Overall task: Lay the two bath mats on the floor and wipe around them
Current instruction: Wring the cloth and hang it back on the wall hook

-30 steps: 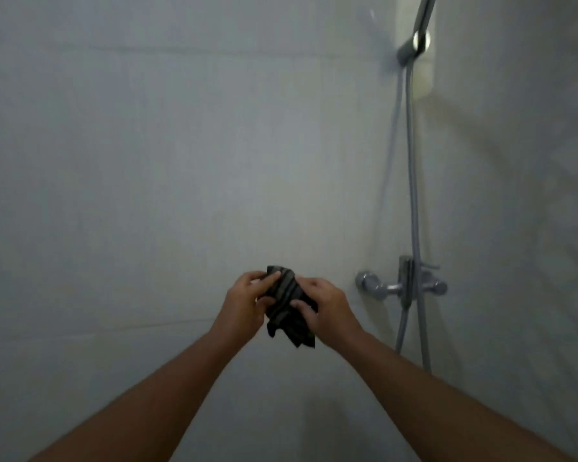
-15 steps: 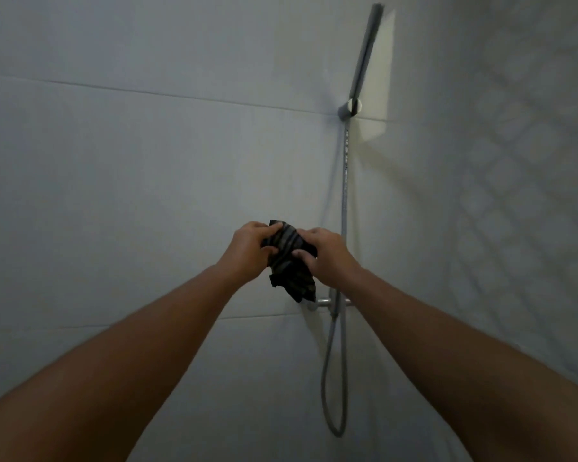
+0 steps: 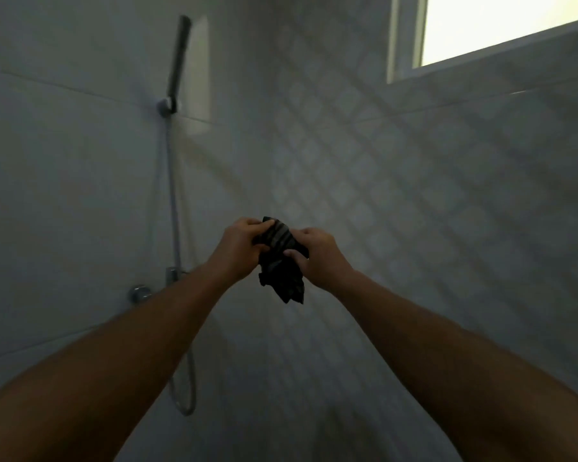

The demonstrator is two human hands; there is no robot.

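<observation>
by the shower (image 3: 178, 61), left hand (image 3: 239, 248) and right hand (image 3: 319, 256) still pinch the cloth (image 3: 281, 265) in curled fingers (image 3: 249, 225); the view has swung toward the window (image 3: 498, 28), mats unseen, wiping not begun

Partly hidden: cloth (image 3: 282, 261) inside left hand (image 3: 239, 248) and right hand (image 3: 317, 258), tap (image 3: 140, 294) leftward behind forearm (image 3: 167, 315); cropped up right, window (image 3: 501, 25).
</observation>
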